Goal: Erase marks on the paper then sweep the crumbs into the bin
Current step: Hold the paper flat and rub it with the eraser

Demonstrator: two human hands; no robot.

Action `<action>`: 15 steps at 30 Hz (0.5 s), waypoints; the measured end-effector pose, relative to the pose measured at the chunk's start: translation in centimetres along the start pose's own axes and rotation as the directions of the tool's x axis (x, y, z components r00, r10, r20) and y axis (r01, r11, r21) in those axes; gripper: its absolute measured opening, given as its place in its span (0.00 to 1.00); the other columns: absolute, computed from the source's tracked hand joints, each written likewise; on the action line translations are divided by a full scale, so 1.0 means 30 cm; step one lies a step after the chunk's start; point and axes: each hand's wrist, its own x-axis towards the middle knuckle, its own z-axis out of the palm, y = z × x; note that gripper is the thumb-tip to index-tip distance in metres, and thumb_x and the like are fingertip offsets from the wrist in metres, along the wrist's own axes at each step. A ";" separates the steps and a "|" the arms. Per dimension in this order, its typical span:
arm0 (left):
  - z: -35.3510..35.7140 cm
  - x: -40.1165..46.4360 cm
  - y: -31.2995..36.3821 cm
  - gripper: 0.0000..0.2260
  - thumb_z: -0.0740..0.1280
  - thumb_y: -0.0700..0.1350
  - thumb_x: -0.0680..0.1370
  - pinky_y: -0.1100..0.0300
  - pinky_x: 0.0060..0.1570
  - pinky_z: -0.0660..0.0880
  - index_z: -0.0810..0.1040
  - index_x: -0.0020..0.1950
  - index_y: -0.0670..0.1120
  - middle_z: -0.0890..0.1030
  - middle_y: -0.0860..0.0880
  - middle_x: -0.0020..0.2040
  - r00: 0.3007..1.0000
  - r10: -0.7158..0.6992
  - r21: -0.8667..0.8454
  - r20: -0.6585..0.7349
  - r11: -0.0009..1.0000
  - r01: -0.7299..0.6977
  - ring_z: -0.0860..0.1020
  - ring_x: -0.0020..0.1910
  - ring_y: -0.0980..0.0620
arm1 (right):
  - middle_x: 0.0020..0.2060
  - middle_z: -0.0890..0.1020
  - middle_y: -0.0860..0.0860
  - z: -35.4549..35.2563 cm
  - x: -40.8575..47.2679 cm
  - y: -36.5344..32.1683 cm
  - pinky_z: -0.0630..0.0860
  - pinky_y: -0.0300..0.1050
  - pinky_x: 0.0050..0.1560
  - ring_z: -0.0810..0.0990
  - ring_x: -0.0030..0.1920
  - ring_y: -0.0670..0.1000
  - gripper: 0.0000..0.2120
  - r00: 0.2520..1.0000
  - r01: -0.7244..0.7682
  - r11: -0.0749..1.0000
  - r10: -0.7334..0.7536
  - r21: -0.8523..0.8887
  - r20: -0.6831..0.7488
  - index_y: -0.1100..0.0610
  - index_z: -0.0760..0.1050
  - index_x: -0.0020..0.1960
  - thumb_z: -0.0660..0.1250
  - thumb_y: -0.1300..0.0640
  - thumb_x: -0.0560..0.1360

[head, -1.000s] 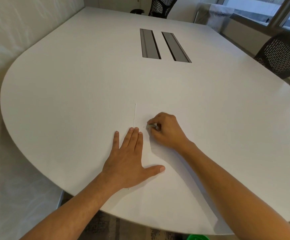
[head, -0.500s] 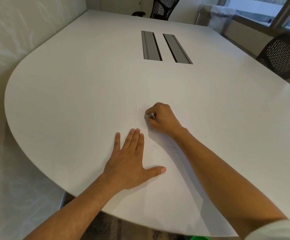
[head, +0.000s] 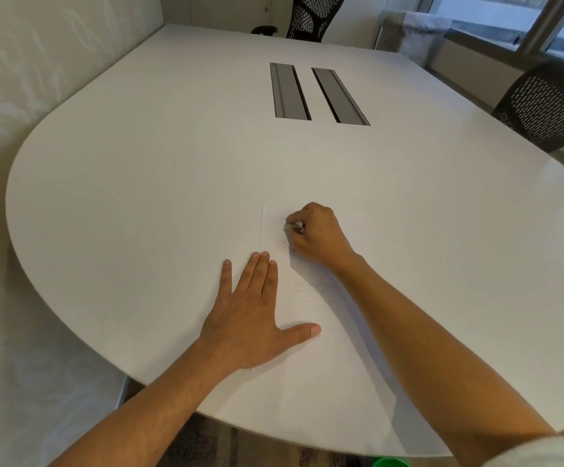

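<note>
Big white table (head: 139,183) with rounded corners, and two grey cable slots (head: 317,94) sit side by side in the middle of it. One black mesh chair (head: 311,15) is parked at the far end, another mesh chair (head: 550,106) sits off the right side. Windows (head: 509,15) run along the far right, with a whitish bag-like thing (head: 412,35) below them, can't tell what exactly. Patterned carpet (head: 206,446) shows under the near edge.
</note>
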 end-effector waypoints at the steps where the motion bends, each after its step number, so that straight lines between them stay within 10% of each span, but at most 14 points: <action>1: 0.002 -0.001 0.000 0.54 0.34 0.81 0.63 0.38 0.73 0.36 0.30 0.76 0.44 0.33 0.46 0.78 1.000 0.000 -0.006 0.000 1.000 0.000 0.30 0.76 0.49 | 0.38 0.84 0.56 -0.006 -0.022 -0.008 0.78 0.51 0.43 0.79 0.40 0.55 0.08 1.000 0.004 1.000 -0.004 0.011 0.008 0.63 0.83 0.42 0.65 0.64 0.72; 7: 0.006 -0.002 -0.001 0.54 0.36 0.82 0.64 0.38 0.73 0.35 0.33 0.77 0.45 0.34 0.47 0.79 1.000 0.001 -0.033 -0.023 0.999 -0.002 0.30 0.76 0.51 | 0.40 0.82 0.54 -0.051 -0.256 -0.049 0.73 0.41 0.41 0.73 0.39 0.46 0.09 0.987 0.153 0.987 -0.155 0.037 0.048 0.59 0.83 0.50 0.68 0.64 0.71; 15: -0.005 -0.004 -0.001 0.55 0.34 0.81 0.63 0.38 0.73 0.35 0.32 0.77 0.44 0.33 0.46 0.78 1.000 0.006 -0.018 -0.001 1.000 -0.006 0.30 0.76 0.50 | 0.37 0.82 0.56 -0.081 -0.130 0.104 0.74 0.46 0.42 0.78 0.41 0.54 0.06 0.984 -0.134 0.991 0.136 0.025 -0.116 0.61 0.83 0.41 0.67 0.63 0.72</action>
